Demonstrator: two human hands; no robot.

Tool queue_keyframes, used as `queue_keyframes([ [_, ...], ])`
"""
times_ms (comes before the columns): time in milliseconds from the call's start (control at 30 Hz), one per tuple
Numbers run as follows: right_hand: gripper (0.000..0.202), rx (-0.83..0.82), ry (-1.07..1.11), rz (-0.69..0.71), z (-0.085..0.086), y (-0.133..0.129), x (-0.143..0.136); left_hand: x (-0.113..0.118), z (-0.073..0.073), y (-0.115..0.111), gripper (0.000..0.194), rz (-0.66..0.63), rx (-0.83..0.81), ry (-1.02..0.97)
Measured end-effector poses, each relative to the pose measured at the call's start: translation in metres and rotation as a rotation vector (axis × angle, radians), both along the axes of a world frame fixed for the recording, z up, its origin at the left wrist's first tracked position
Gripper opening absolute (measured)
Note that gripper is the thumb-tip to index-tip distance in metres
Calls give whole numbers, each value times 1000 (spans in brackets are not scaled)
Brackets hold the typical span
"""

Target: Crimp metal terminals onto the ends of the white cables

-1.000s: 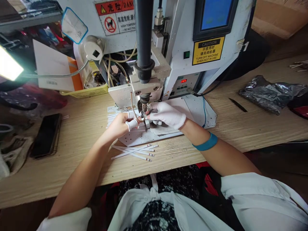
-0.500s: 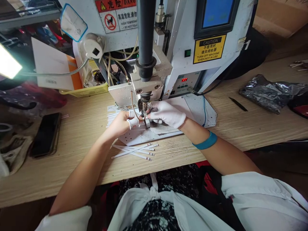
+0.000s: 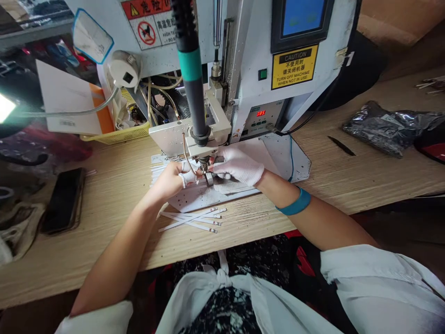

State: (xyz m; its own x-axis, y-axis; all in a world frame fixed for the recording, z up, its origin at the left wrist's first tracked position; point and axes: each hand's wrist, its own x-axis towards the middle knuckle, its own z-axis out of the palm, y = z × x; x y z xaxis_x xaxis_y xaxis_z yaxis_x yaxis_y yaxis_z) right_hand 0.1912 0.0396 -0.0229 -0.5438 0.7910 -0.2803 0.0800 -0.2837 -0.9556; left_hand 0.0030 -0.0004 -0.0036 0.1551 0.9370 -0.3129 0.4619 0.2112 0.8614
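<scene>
1. In the head view, our left hand (image 3: 170, 181) and gloved right hand (image 3: 241, 167) meet beneath the machine head's tip (image 3: 203, 162), well in from the tabletop's (image 3: 114, 195) front edge.
2. Both sets of fingers are bent inward around the work spot; the tip area hides the contact, so we cannot tell whether either set grasps a piece.
3. White strips lie in a row on the base plate (image 3: 301, 168), beside our left hand; other loose strips (image 3: 187, 220) cross one another between the plate and the tabletop's front edge.
4. The warning label (image 3: 148, 28) shows a do-not-touch sign, so we judge that bare skin should stay clear of the tip.
5. We do best to brace both wrists low, hold the work spot motionless and approach it from the sides, leaving the thin curved tube (image 3: 185, 147) untouched.
</scene>
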Motion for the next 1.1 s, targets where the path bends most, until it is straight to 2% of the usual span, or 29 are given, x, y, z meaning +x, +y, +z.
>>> queue_keyframes([
  [200, 19, 11, -24, -1, 2, -1, 0, 1, 3, 0, 28, -4, -27, -12],
  [433, 27, 18, -7, -6, 2, -3, 0, 0, 4, 0, 28, -33, -7, -11],
  [567, 22, 147, -8, -54, 2, -6, 0, 1, 6, -2, 28, -38, 46, 3],
  [667, 20, 214, -25, -24, 3, -5, 4, 0, 10, -6, 30, -65, 98, 44],
  [767, 15, 295, -105, -13, 5, 2, 16, -5, 16, -14, 32, -109, 106, 151],
  [900, 10, 568, -358, -108, 7, 17, 35, -13, 18, -25, 24, -295, 37, 365],
  [967, 11, 676, -501, -69, 5, 23, 42, -13, 15, -27, 20, -345, 66, 495],
  [1100, 16, 770, -673, 21, 1, 25, 42, -3, 5, -28, 23, -343, 206, 822],
])
